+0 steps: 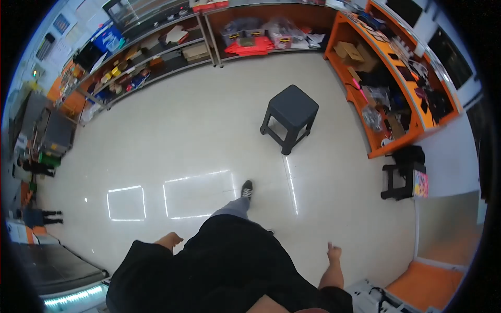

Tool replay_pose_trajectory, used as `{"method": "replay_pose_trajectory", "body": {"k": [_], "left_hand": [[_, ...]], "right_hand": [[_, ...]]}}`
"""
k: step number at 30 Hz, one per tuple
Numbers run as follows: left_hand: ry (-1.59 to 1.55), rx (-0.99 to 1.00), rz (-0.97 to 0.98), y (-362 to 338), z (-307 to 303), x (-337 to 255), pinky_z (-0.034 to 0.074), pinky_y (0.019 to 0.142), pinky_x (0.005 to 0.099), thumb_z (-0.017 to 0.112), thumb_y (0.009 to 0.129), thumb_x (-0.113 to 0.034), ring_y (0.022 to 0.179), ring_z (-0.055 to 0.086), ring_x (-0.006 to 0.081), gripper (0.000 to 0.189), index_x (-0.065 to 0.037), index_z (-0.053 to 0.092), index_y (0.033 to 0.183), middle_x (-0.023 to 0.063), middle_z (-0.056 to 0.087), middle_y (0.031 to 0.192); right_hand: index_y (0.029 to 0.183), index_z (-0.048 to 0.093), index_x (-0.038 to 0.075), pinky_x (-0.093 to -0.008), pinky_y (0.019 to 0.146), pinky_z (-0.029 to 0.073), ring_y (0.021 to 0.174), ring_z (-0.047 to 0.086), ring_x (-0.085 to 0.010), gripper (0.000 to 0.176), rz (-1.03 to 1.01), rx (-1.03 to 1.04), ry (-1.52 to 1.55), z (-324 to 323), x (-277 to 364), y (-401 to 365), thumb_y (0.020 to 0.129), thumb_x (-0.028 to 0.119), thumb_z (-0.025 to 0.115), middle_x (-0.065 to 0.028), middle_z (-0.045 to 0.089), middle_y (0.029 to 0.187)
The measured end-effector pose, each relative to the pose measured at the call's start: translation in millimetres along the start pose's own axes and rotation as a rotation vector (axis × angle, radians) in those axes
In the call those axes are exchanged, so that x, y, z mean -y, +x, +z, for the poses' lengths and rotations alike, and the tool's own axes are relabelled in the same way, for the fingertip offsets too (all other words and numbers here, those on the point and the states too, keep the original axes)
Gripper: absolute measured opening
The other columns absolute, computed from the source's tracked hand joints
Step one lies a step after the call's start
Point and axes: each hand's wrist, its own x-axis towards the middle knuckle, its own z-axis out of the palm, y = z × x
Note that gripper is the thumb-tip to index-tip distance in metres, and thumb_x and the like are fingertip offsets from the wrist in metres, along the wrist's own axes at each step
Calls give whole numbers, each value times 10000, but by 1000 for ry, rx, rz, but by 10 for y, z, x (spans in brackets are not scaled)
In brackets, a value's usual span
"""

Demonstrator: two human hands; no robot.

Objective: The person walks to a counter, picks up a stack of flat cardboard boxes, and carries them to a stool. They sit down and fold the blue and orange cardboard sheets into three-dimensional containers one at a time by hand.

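Observation:
My left hand (170,240) hangs beside my body over the bare floor, a finger pointing out and nothing seen in it. On the other side, my right hand (334,252) is held out from my hip, one finger stretched out and the rest loosely bent; no object shows in it. Neither hand touches anything. A dark grey plastic stool (293,107) stands upright on the floor ahead of me, slightly to the right and well beyond both hands. One of my feet, in a dark shoe (247,189), is stepped forward toward it.
Metal shelves (151,57) with boxes and bags line the back left. An orange shelf unit (373,133) full of goods runs along the right, near a second dark stool (399,182). Two people (36,216) stand far left. Shiny tiled floor (172,135) lies between.

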Motion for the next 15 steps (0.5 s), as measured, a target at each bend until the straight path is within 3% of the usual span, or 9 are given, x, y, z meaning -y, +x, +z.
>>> {"method": "replay_pose_trajectory", "body": {"k": [1, 2, 3, 6, 8, 9, 12, 14, 15], "left_hand": [[331, 17, 103, 124, 237, 54, 521, 874, 459, 543, 928, -484, 1026, 671, 286, 509, -125, 617, 1281, 160, 680, 1162], [667, 27, 213, 255, 353, 33, 525, 886, 406, 570, 919, -386, 1092, 663, 249, 381, -218, 648, 1253, 111, 702, 1142], [712, 25, 265, 284, 464, -64, 520, 894, 409, 574, 916, -395, 1093, 660, 260, 383, -206, 654, 1239, 118, 700, 1146], [-86, -99, 196, 302, 468, -476, 506, 917, 419, 585, 906, -425, 1097, 652, 294, 397, -172, 673, 1199, 140, 692, 1157], [-388, -197, 307, 410, 355, -760, 497, 932, 426, 592, 899, -445, 1099, 647, 317, 413, -149, 686, 1172, 155, 687, 1165], [-505, -236, 381, 458, 266, -855, 493, 939, 429, 595, 896, -454, 1101, 644, 328, 423, -137, 692, 1158, 162, 685, 1168], [-622, -338, 520, 629, -191, -864, 479, 962, 439, 606, 886, -484, 1105, 636, 362, 459, -103, 711, 1118, 185, 678, 1180], [-423, -340, 267, 428, -838, -963, 481, 955, 432, 586, 904, -483, 1090, 637, 353, 444, -107, 722, 1095, 188, 681, 1151], [-378, -434, 400, 592, -1090, -861, 475, 967, 449, 558, 920, -504, 1102, 622, 380, 479, -85, 723, 1085, 186, 682, 1145]], "right_hand": [[548, 571, -38, -407, 520, 476, 471, 555, -243, 717, 157, 213, 154, -112, 613, 372, 923, 574, 574, -142, 567, 537], [581, 588, -27, -396, 513, 466, 476, 558, -233, 659, 184, 231, 380, -54, 1141, 663, 960, 510, 541, -134, 567, 535], [643, 605, -12, -394, 503, 467, 472, 544, -214, 571, 35, 188, 392, 283, 1454, 1013, 994, 427, 504, -114, 555, 536], [918, 627, 18, -330, 554, 506, 590, 595, -181, 376, -225, 219, 518, 991, 2605, 1696, 1001, 364, 503, -92, 626, 754], [1067, 590, 18, -333, 559, 514, 642, 617, -181, 310, -338, 271, 473, 573, 3859, 1597, 971, 313, 590, -100, 634, 841], [1085, 583, 16, -334, 560, 517, 646, 623, -183, 309, -287, 360, 501, 390, 4332, 1524, 959, 297, 614, -105, 636, 839], [1114, 578, 15, -340, 581, 525, 649, 642, -196, 342, -222, 575, 516, 230, 5303, 1561, 925, 285, 668, -130, 651, 835], [1102, 594, 19, -351, 619, 530, 637, 659, -212, 370, -254, 634, 426, 202, 5493, 1659, 908, 322, 678, -159, 670, 834], [1113, 582, 22, -348, 575, 531, 630, 654, -208, 363, -252, 628, 414, 344, 5407, 1803, 905, 299, 687, -146, 659, 833]]}}
